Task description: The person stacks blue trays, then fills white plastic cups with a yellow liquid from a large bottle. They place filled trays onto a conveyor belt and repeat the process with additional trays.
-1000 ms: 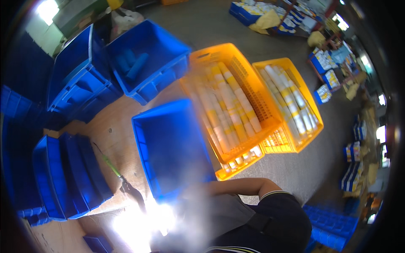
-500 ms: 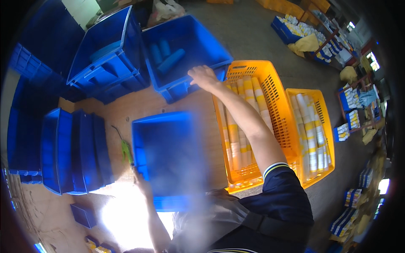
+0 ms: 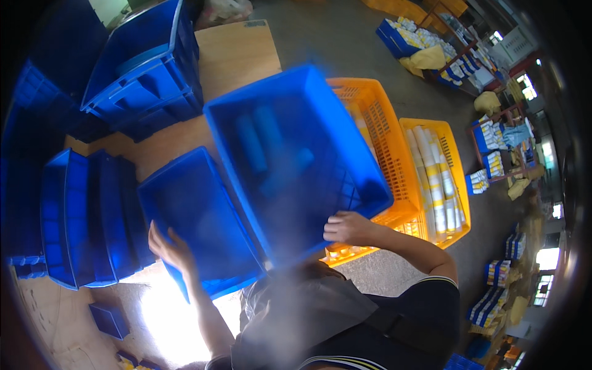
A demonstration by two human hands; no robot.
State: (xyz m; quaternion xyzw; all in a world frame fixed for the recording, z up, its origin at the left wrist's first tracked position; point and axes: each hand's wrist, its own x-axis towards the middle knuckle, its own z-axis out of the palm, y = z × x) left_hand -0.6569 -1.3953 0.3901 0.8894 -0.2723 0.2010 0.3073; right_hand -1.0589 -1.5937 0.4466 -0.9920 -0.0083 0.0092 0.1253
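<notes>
Wooden tabletop (image 3: 237, 52), unreadable mark (image 3: 254, 23); right fingers (image 3: 333, 228) gripping bin (image 3: 342, 132)

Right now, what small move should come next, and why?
Probably bring the left hand over to the right-hand blue bin: blue rolls lie inside, only the right hand appears to grip it, and the left is open at the left-hand blue bin's edge.

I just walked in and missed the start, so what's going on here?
A person's right hand grips the near edge of a blue bin with blue cylinders inside. The left hand is open at the left edge of a second blue bin beside it; whether it touches is unclear. To the right, yellow baskets hold white-and-yellow rolls.
</notes>
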